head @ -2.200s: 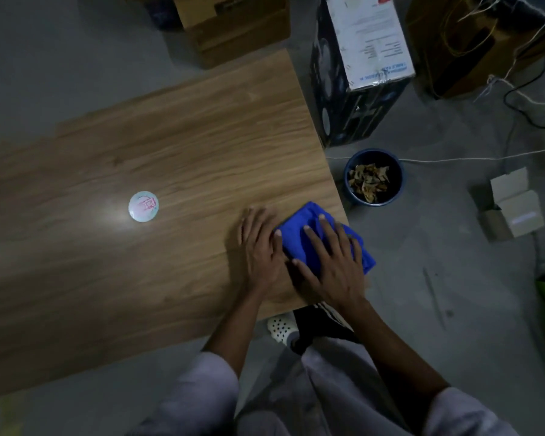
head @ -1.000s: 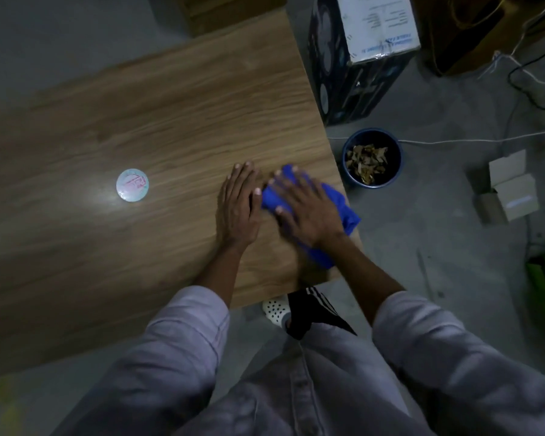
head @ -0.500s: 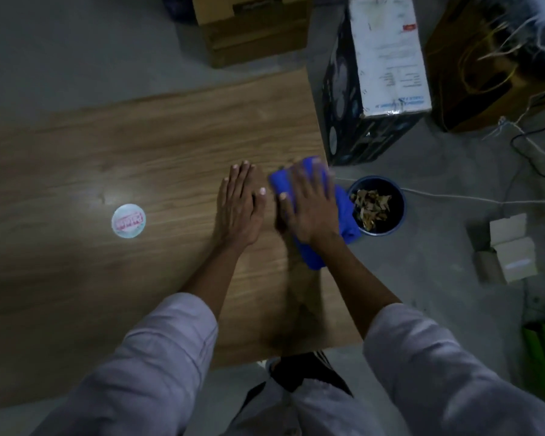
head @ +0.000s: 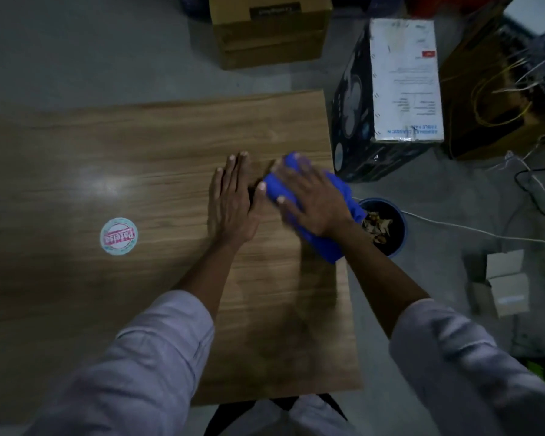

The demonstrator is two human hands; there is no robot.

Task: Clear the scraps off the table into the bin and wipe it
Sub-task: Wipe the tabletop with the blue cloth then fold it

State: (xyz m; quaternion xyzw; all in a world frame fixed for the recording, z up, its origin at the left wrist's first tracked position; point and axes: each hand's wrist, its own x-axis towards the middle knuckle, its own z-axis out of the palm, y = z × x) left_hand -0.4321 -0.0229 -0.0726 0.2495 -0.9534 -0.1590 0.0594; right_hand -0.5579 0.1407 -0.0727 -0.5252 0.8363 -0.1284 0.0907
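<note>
Under our right hand (head: 312,199) lies the crumpled bright blue cloth (head: 323,245), near the right edge of the wood-grain surface (head: 139,158). The hand covers most of the cloth, and only its edges and a tail towards us show. Our fingers lie spread and flat on it, pressing down, but blur smears their tips. Our left hand (head: 230,206) rests flat on the bare wood just beside it, fingers straight and close together. We cannot tell whether its thumb touches the cloth.

On the floor just off the surface's right edge stands the round dark blue bin (head: 398,234), its near-left side hidden behind the cloth and our right wrist. Brownish scraps (head: 378,223) lie inside, too dim to identify.

Well apart to the left, a round white-and-red sticker-like disc (head: 119,236) sits on the wood. Around the surface on the floor are a dark carton with a white label (head: 403,83), a brown cardboard box (head: 269,29) cut off at the top, a small open cardboard box (head: 504,287) and a thin white cable (head: 472,231).
</note>
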